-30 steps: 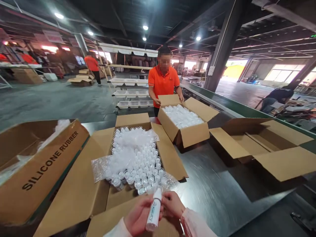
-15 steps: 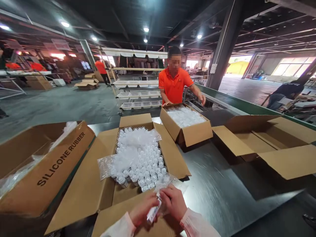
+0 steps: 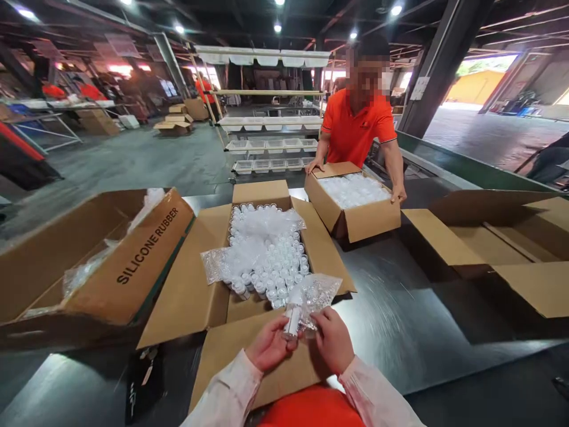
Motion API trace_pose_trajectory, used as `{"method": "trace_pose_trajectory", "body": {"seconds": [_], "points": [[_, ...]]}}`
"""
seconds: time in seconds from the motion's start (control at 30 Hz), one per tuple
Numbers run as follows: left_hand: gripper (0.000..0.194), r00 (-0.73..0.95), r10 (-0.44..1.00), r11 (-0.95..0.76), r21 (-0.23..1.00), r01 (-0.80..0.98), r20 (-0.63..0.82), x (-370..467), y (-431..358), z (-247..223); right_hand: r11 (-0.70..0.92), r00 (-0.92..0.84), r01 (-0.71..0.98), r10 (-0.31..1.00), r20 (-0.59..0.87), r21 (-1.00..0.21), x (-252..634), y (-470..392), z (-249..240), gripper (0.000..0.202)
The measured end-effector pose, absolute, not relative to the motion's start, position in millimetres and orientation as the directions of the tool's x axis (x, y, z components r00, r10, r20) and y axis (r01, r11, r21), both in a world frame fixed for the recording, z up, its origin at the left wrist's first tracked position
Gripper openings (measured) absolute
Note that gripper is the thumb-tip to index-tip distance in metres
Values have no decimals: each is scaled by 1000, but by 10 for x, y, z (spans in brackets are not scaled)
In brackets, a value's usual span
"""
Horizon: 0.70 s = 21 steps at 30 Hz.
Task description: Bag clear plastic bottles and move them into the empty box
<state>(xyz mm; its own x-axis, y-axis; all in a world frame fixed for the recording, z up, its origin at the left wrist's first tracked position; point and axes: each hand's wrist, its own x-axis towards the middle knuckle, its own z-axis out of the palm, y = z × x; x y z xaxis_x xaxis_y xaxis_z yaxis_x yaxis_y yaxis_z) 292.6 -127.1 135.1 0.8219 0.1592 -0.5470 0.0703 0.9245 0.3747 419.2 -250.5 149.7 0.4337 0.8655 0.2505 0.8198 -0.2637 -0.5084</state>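
Both hands, left hand [image 3: 268, 351] and right hand [image 3: 333, 347], pinch a small bottle [image 3: 293, 319] between them, grip pressed on it.

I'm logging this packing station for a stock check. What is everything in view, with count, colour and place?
bottle: one, white, between both hands
bubble wrap bag: one, clear, around the bottle's top
middle box: one, brown, open, full of white bottles
silicone rubber box: one, brown, far left
co-worker's box: one, brown, across the table
empty box: one, brown, right
co-worker: one, orange shirt, hands on their box
table: one, dark
left hand: grips the bottle
right hand: on the bag
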Motion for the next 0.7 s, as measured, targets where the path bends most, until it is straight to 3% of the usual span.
{"method": "trace_pose_trajectory", "body": {"seconds": [0.07,0.13,0.23,0.33,0.57,0.7], "points": [[18,819,237,856,510,77,-522,2898,-1286,1378,-226,403,840,869,287,-494,4178,-2503,1468,30],[19,835,234,826,554,100,-498,2883,-1303,1411,-152,354,857,868,348,-492,4153,-2490,1448,27],[21,864,145,937,346,36,-482,2890,-1301,1448,-46,311,862,835,454,-506,4109,-2475,1440,24],[17,868,227,967,208,-147,-441,2925,-1323,1420,52,285,846,798,531,-531,4077,-2481,1447,26],[15,809,369,921,298,-251,-458,3064,-1465,1200,176,214,838,765,608,-517,4000,-2512,1432,28],[23,698,515,839,459,-292,-497,3191,-1489,1189,245,157,820,773,614,-518,3932,-2526,1437,29]]}}
